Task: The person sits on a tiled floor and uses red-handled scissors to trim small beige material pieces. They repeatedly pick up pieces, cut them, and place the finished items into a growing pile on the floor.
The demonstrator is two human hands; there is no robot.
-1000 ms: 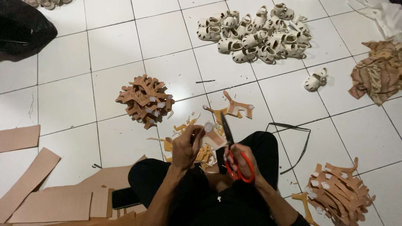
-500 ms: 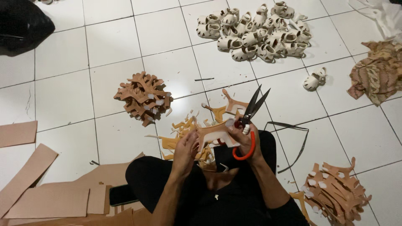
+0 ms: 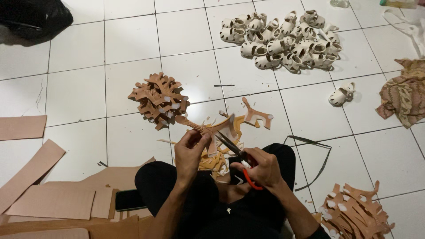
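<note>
Left hand (image 3: 189,152) has a pinch grip on a tan leather cutout (image 3: 221,128), right hand (image 3: 261,168) is closed around red-handled scissors (image 3: 237,155) biting into it. All happening over the lap, just above the tiled floor (image 3: 79,88), with a stack of cut pieces (image 3: 158,99) nearby.

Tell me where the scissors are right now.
In the head view, the scissors sit low at centre in the right hand, blades aimed up-left at the tan cut-out piece pinched by the left hand, above the scrap pile.

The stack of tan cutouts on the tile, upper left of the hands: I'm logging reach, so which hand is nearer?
Left. The left hand lies just below the stack of tan cutouts; the right hand, holding scissors, sits farther right.
</note>
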